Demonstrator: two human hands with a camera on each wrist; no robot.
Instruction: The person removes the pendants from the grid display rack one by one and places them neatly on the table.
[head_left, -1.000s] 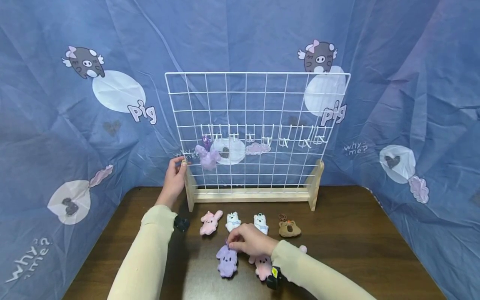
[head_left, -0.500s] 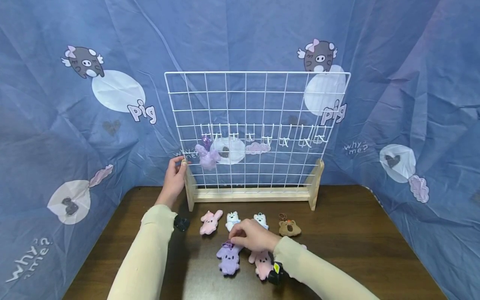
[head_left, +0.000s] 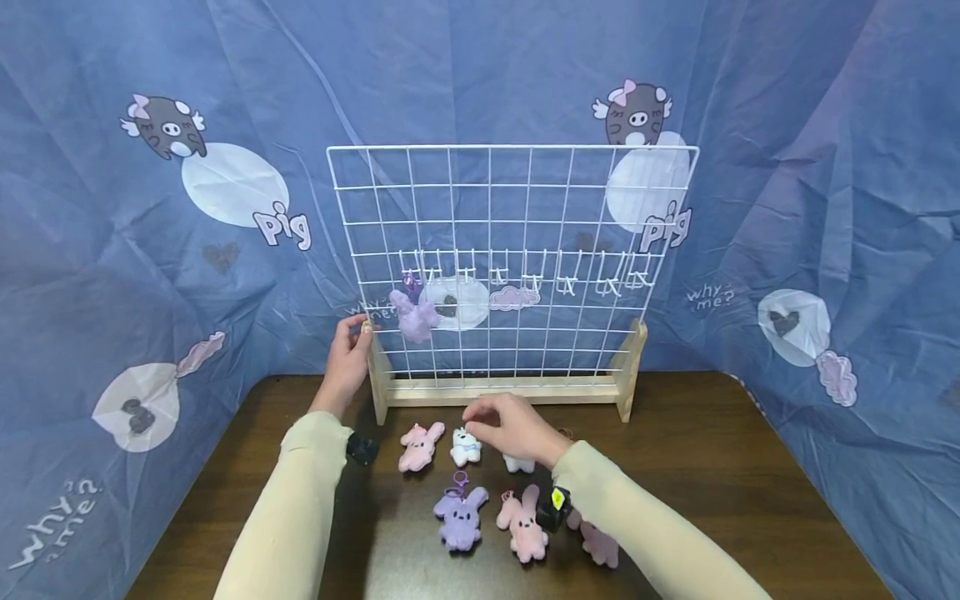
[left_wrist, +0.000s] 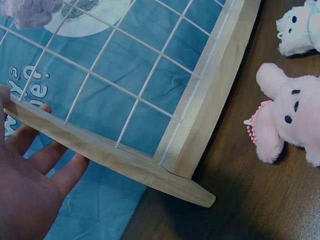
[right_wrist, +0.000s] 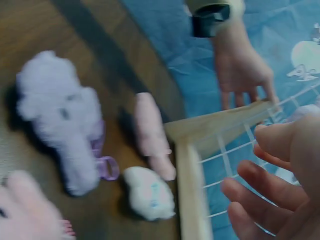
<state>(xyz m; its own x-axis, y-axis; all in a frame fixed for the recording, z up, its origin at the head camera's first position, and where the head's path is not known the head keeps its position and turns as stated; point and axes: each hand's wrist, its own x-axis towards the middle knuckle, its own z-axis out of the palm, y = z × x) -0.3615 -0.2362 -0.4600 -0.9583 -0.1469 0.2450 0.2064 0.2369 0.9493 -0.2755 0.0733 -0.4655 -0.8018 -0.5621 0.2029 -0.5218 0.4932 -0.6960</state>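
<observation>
My left hand (head_left: 348,362) grips the wooden side post (left_wrist: 105,150) of a white wire grid rack (head_left: 510,185), its fingers behind the post in the left wrist view. My right hand (head_left: 517,425) is in the air over the row of plush keychains, its fingers loosely bent with nothing between them. Nearest it are a white bear keychain (head_left: 466,447) and a second white bear keychain (head_left: 518,464), partly hidden by the hand. A purple bunny keychain (head_left: 460,521) lies face up on the table, its purple clasp (right_wrist: 107,167) pointing toward the rack.
Another purple bunny keychain (head_left: 415,320) hangs from the leftmost of several white hooks (head_left: 532,282) on the grid. Pink bunny keychains lie around: one (head_left: 419,447) at left, one (head_left: 527,533) in front, one (head_left: 598,546) partly under the right sleeve. Blue printed cloth (head_left: 810,208) encloses the table.
My right hand has let go of the purple bunny keychain's clasp and moved up toward the rack. The bunny now lies slightly right of where it was, clasp upright. My left hand stays put.
</observation>
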